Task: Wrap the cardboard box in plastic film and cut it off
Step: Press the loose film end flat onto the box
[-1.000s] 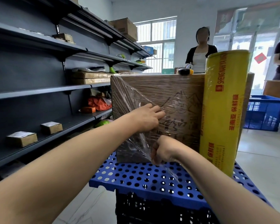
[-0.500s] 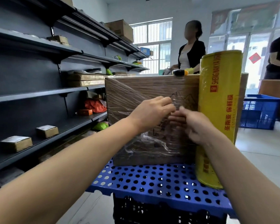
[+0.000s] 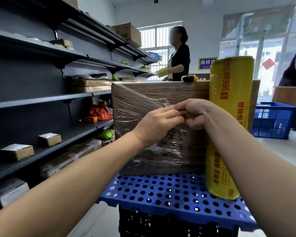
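Hands meet at the middle of the box's near face, fingertips touching. The left hand [image 3: 158,124] pinches a gathered strand of plastic film [image 3: 140,100] that runs taut from the box's upper-left corner down to the fingers. The right hand [image 3: 194,113], curled just beside it, grips the same bunch. A second ago they were apart, with the left pressed on the cardboard and the right low by the bottom edge. Half a second ago they closed in, and now they have risen slightly and clamped together on the film. The cardboard box [image 3: 161,89] sits on the blue perforated platform [image 3: 161,190], its front and top already covered in wrinkled layers, so the wrapping looks largely done. Bringing both grips onto one point suggests the film is about to be torn or pulled apart by hand. Whether the strand still joins the yellow roll [image 3: 229,125], standing upright at the box's right side, cannot be told. A small black-and-yellow object [image 3: 189,78] lies untouched on top of the box.
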`<state>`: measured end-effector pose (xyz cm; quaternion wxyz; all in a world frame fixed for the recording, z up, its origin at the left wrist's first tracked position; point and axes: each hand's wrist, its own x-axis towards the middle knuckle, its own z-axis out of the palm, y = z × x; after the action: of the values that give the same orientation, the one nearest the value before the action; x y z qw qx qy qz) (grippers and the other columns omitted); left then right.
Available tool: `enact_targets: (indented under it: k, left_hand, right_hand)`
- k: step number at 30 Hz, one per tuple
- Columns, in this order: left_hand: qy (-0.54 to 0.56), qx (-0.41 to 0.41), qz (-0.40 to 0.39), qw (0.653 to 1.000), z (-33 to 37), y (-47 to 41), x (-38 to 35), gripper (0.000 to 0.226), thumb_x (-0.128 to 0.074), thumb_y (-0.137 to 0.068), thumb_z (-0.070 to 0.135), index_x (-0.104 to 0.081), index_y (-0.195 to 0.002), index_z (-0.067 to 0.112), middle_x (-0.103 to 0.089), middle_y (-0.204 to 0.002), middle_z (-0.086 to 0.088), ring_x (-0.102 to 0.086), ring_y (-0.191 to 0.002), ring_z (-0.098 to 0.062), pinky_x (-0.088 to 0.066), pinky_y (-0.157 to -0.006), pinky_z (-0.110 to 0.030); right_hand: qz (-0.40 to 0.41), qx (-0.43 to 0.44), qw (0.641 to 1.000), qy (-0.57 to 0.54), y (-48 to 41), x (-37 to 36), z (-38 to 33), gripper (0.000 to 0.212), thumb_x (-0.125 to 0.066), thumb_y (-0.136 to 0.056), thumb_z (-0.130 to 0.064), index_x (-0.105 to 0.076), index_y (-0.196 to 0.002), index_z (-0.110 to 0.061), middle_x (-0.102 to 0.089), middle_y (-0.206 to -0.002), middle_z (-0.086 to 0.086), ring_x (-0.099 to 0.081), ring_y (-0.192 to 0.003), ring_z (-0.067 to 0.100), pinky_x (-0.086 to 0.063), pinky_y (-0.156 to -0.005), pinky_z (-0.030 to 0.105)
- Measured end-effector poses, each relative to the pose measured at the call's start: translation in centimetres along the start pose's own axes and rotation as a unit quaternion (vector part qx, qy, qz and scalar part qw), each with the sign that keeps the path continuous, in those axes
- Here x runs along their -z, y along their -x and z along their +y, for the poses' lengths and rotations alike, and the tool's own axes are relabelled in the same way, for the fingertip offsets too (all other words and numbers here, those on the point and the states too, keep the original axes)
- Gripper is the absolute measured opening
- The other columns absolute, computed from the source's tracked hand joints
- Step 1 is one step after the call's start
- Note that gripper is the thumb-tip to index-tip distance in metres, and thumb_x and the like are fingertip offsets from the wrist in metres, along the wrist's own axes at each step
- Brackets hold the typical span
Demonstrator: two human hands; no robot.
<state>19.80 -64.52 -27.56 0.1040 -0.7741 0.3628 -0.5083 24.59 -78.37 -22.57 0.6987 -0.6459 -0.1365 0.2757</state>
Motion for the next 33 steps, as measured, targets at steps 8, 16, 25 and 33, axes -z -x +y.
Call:
enact_targets:
  k: [8, 16, 25, 33]
  left_hand:
    - [-0.012, 0.036, 0.006, 0.999, 1.2, 0.7, -0.6, 0.03, -0.051, -0.084, -0.002, -0.067, -0.11, -0.002, -0.068, -0.11, -0.019, -0.065, -0.104, -0.031, -0.049, -0.094, -0.037]
    - [-0.047, 0.217, -0.051, 0.974, 0.5, 5.2, -0.3, 0.034, -0.046, -0.09, 0.039, -0.061, -0.09, 0.008, -0.06, -0.08, -0.004, -0.06, -0.071, -0.021, -0.051, -0.062, -0.033]
    - [-0.054, 0.331, -0.158, 0.929, 0.9, 5.9, -1.8, 0.025, -0.07, -0.081, 0.018, -0.055, -0.097, 0.005, -0.057, -0.093, -0.01, -0.06, -0.084, -0.03, -0.047, -0.069, -0.037]
    - [0.106, 0.403, -0.089, 0.905, 2.4, 6.9, -2.6, 0.013, -0.047, -0.093, 0.002, -0.048, -0.105, 0.009, -0.058, -0.099, -0.004, -0.056, -0.09, -0.021, -0.044, -0.076, -0.031]
  right_hand:
    - [0.22, 0.263, 0.892, 0.294, -0.6, -1.0, -0.7, 0.018, -0.058, -0.092, -0.012, -0.063, -0.075, -0.01, -0.067, -0.074, 0.003, -0.062, -0.066, 0.015, -0.051, -0.056, 0.022]
    - [0.378, 0.384, 0.672, 0.507, -1.6, -1.2, -1.1, 0.013, -0.056, -0.09, -0.004, -0.058, -0.102, -0.008, -0.069, -0.099, 0.005, -0.064, -0.094, 0.023, -0.046, -0.068, 0.029]
    - [0.405, 0.384, 0.605, 0.568, -2.8, -1.7, -0.9, 0.017, -0.046, -0.098, -0.007, -0.051, -0.114, -0.004, -0.062, -0.108, 0.013, -0.059, -0.097, 0.029, -0.039, -0.065, 0.031]
    - [0.394, 0.38, 0.694, 0.468, -2.4, -1.5, -0.1, 0.017, -0.047, -0.099, -0.024, -0.051, -0.106, -0.009, -0.054, -0.082, 0.001, -0.051, -0.073, 0.02, -0.033, -0.062, 0.028]
